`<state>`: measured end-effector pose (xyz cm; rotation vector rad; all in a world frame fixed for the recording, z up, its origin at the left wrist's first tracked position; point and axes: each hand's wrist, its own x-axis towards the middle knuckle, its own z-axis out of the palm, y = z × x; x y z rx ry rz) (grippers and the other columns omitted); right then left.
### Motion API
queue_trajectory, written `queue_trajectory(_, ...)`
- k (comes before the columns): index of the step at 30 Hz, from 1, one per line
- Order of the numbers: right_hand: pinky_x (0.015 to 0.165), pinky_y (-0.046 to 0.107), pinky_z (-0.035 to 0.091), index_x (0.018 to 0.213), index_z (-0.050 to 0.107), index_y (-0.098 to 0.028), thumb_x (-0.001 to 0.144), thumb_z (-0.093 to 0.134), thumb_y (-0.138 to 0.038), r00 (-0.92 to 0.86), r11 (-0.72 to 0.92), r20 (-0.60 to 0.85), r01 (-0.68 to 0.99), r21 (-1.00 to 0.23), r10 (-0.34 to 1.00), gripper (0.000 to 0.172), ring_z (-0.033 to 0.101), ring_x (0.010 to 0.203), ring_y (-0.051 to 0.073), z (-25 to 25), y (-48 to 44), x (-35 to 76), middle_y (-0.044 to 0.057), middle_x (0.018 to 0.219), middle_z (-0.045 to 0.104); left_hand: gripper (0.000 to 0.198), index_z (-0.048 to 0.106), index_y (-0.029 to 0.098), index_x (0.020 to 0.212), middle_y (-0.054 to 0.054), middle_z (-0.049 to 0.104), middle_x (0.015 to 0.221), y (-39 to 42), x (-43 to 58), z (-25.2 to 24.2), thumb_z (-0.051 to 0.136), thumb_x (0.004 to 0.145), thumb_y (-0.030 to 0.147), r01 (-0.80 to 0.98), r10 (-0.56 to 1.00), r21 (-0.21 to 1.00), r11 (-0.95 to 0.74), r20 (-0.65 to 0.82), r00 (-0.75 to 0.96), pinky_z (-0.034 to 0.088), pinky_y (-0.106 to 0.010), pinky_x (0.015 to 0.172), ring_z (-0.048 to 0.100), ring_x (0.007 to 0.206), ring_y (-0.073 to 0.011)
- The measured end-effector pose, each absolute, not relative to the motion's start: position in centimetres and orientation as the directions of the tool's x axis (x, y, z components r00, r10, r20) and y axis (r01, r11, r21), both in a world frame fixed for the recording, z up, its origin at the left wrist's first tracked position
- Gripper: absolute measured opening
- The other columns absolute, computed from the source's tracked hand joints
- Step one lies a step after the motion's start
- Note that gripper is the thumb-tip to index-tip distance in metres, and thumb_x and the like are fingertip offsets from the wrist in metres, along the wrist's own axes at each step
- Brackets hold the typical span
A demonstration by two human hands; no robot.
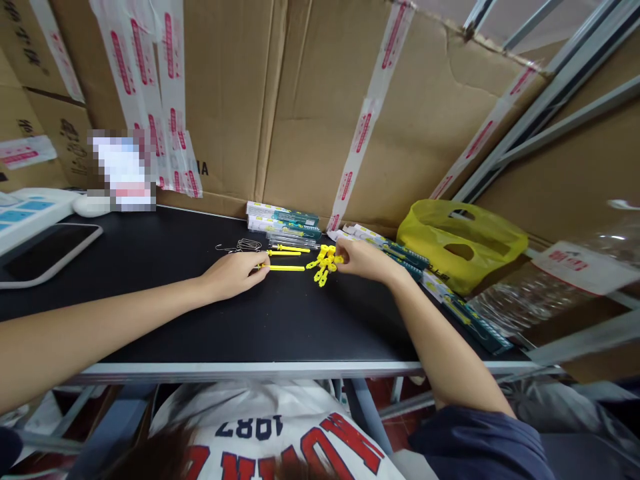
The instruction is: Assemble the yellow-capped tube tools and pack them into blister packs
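My left hand (239, 275) is closed on the near end of a thin yellow stick (287, 268), which points right over the black tabletop. Just behind it lies a second yellow stick (286, 253), and a third yellow stick (294, 249) rests further back by some clear tubes (287, 240). My right hand (364, 259) has its fingers pinched at a small pile of yellow plastic clips (324, 267); whether one is between the fingertips is hidden. Thin bent metal wires (245, 246) lie behind my left hand.
Slim printed boxes (283, 220) are stacked at the back, and more boxes (465, 313) run along the right. A yellow plastic bag (450, 247) and clear plastic bottles (530, 300) stand at right. A phone (50, 253) lies at left. Cardboard (310, 120) walls the back.
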<state>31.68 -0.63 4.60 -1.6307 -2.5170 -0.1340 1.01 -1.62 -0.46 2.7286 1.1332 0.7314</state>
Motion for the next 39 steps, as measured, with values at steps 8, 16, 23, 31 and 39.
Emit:
queue_trajectory(8,0.06,0.022,0.04,0.091,0.052,-0.019,0.075,0.054,-0.016,-0.625,0.679,0.282,0.6,-0.423,0.728,0.016,0.05,0.066,0.011,2.2,-2.5,27.0,-0.001,0.078,0.055,0.018,0.058,0.019,0.083,0.002,0.06,0.07,-2.3,1.2,-0.1,0.044,0.089,0.028,0.622,0.659,0.244,-0.744,0.421,0.623,0.033,-0.023,0.058,0.053,0.059,-0.012)
queue_trajectory(16,0.057,0.023,0.039,0.087,0.048,-0.019,0.075,0.059,-0.02,-0.599,0.638,0.25,0.619,-0.458,0.761,0.016,0.05,0.063,0.012,1.8,-2.2,26.9,-0.003,0.072,0.052,0.019,0.058,0.018,0.083,0.002,0.059,0.069,-2.4,1.3,0.0,0.044,0.09,0.029,0.604,0.644,0.245,-0.758,0.428,0.635,0.033,-0.022,0.058,0.051,0.057,-0.0113)
queue_trajectory(23,0.056,0.023,0.038,0.094,0.043,-0.021,0.075,0.055,-0.017,-0.589,0.65,0.294,0.597,-0.47,0.753,0.023,0.047,0.059,0.01,1.1,-2.5,26.3,-0.005,0.072,0.048,0.019,0.056,0.018,0.082,0.002,0.058,0.068,-2.4,1.3,-0.1,0.043,0.09,0.03,0.617,0.653,0.243,-0.749,0.433,0.621,0.033,-0.022,0.057,0.051,0.057,-0.0116)
queue_trajectory(31,0.055,0.022,0.037,0.089,0.042,-0.021,0.075,0.052,-0.014,-0.548,0.697,0.431,0.575,-0.429,0.717,0.019,0.046,0.057,0.01,1.5,-2.5,26.2,-0.004,0.072,0.048,0.019,0.056,0.019,0.084,0.003,0.057,0.068,-2.3,1.2,0.0,0.043,0.092,0.031,0.601,0.629,0.23,-0.766,0.464,0.624,0.033,-0.022,0.055,0.051,0.056,-0.0112)
queue_trajectory(39,0.058,0.024,0.036,0.092,0.044,-0.021,0.076,0.05,-0.012,-0.567,0.689,0.431,0.695,-0.206,0.702,0.019,0.049,0.063,0.013,1.4,-3.0,25.8,0.0,0.076,0.053,0.02,0.056,0.019,0.084,0.001,0.059,0.069,-2.6,1.2,0.0,0.042,0.092,0.031,0.599,0.623,0.22,-0.77,0.464,0.63,0.034,-0.022,0.057,0.054,0.059,-0.0123)
